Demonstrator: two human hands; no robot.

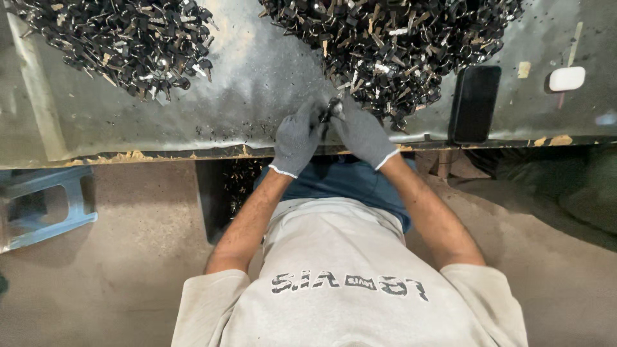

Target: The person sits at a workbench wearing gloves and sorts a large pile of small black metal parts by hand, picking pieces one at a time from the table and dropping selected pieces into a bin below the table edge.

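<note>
At tabletop (257, 83) edge, near side, centre of view: both hands in grey knit gloves, meeting over the metal sheet. Left hand (295, 138) and right hand (363, 135) touch at the fingertips. Between them a small dark part (331, 109), black with a bright metal bit, held just above the tabletop. Left fingers (315, 119) curled and pinching the part from one side; right fingers (344, 114) pinching it from the other. Part too small to read its shape; long axis seems to run roughly away from the body, toward the far pile, but cannot tell which end leads.

Right pile (385, 45) of like dark parts lies just beyond the hands, nearly touching the right glove. Left pile (122, 38) well apart, far left. Black phone (474, 103) flat by the edge, right of the hands; white case (567, 78) beyond it. Blue stool (45, 205) on floor, left.
</note>
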